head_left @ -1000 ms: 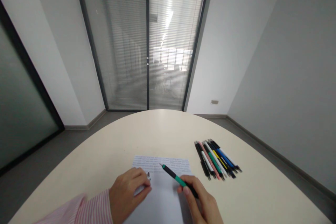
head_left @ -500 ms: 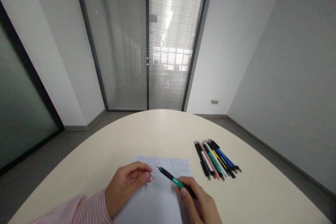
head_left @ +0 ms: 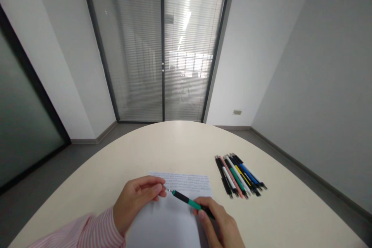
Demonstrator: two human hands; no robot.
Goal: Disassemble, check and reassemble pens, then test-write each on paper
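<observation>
My right hand is closed around a green and black pen, whose front end slants up and left over the paper. My left hand is closed in a pinch at the pen's front end. Between its fingertips a small silvery pen tip shows, in line with the pen's dark grip. Whether the tip touches the barrel is too small to make out. Under both hands lies a sheet of paper with rows of handwriting along its far part.
To the right of the paper, several pens in black, white, pink, green, yellow and blue lie side by side. The round cream table has its far edge near a glass door with blinds.
The pen has shifted slightly left and down, its front end now meeting the left fingertips. Before, a gap separated the pen's thin point from the small silvery piece in my left hand.
</observation>
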